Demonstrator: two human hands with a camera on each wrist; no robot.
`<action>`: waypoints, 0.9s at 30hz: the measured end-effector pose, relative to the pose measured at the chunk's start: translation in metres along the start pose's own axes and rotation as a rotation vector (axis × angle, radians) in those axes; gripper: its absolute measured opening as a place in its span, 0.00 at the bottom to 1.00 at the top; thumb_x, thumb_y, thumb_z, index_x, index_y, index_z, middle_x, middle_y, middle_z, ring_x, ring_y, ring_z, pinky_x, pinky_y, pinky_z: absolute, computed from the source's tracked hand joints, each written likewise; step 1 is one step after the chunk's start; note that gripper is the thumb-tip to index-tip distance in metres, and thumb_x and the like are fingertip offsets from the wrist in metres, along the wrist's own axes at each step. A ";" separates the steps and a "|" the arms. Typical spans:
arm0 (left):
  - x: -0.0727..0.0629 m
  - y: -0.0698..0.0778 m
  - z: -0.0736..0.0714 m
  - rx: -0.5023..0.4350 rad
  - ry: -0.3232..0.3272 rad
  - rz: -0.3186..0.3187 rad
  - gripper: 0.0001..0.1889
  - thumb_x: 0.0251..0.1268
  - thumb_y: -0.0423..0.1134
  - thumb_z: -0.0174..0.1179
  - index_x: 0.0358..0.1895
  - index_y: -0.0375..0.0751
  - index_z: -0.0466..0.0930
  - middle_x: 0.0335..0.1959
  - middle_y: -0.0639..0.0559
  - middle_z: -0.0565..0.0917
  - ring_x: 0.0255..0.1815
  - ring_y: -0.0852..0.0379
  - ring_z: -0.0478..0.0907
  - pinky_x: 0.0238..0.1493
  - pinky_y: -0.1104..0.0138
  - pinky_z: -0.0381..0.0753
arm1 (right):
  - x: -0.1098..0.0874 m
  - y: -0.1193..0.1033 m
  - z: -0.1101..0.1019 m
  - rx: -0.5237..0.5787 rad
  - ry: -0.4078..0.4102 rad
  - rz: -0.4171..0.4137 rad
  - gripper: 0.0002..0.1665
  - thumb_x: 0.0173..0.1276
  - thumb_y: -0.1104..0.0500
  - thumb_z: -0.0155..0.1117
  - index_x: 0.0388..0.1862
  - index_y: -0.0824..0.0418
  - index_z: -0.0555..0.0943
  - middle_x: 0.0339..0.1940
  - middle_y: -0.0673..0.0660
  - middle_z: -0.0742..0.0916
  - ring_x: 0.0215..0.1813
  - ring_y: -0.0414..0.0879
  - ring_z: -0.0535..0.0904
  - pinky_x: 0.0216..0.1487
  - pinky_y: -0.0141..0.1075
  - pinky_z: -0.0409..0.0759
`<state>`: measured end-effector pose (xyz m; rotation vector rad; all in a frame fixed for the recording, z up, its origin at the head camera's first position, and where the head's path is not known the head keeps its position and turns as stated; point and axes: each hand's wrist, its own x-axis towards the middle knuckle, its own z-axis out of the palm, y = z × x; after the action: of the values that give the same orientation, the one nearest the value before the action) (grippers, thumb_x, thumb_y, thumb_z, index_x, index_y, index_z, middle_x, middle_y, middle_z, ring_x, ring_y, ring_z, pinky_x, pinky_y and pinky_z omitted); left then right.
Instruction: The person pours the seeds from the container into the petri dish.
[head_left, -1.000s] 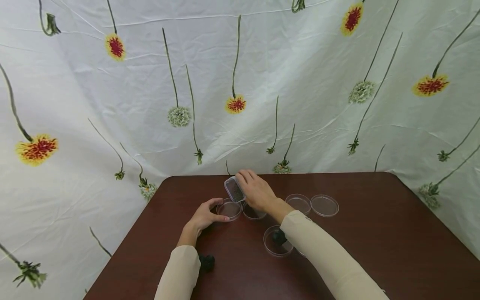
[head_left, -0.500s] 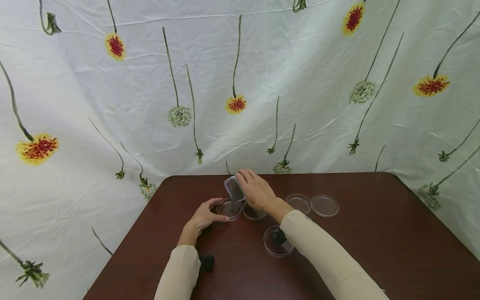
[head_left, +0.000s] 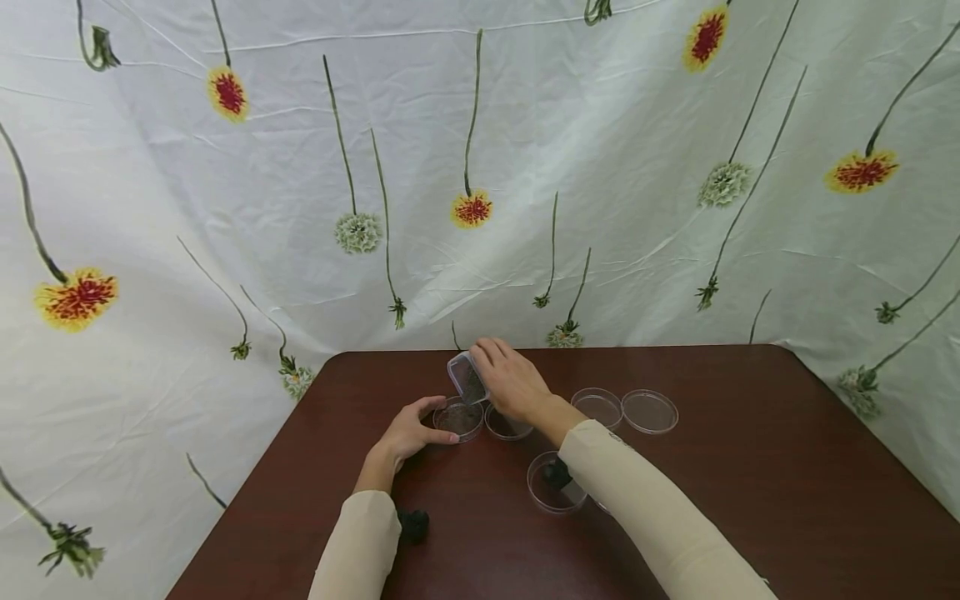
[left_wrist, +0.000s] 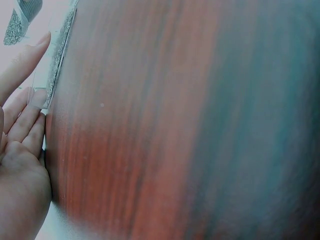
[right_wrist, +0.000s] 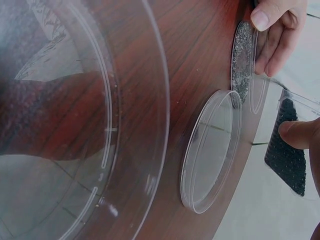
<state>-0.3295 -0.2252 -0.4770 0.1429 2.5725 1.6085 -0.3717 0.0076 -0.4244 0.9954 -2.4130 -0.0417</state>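
Grains [right_wrist: 242,59] have spread across the dish [head_left: 477,433] beneath the tilted box [head_left: 468,380].

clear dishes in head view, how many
6: one dish at the left hand, one beneath the right hand, two farther right, one partly and one mostly behind the right sleeve; more may be hidden.

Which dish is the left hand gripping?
The leftmost dish in the head view, with speckled grains inside; the left hand grips no other dish.
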 end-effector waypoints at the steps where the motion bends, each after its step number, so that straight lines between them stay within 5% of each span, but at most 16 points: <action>1: 0.000 0.000 0.000 0.001 0.001 -0.001 0.45 0.52 0.35 0.82 0.75 0.34 0.69 0.75 0.37 0.70 0.79 0.37 0.58 0.74 0.43 0.60 | 0.000 0.000 0.000 0.004 0.004 0.002 0.49 0.59 0.55 0.83 0.73 0.63 0.64 0.70 0.60 0.71 0.72 0.54 0.67 0.67 0.42 0.73; 27: -0.001 0.002 0.001 0.010 0.005 0.000 0.45 0.53 0.34 0.81 0.75 0.33 0.69 0.74 0.37 0.70 0.78 0.37 0.59 0.74 0.43 0.59 | -0.001 0.001 -0.002 0.033 0.025 0.013 0.48 0.59 0.57 0.82 0.73 0.63 0.65 0.70 0.60 0.71 0.72 0.54 0.67 0.65 0.42 0.75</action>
<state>-0.3286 -0.2237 -0.4758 0.1401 2.5838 1.5985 -0.3709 0.0090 -0.4232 0.9895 -2.4047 0.0154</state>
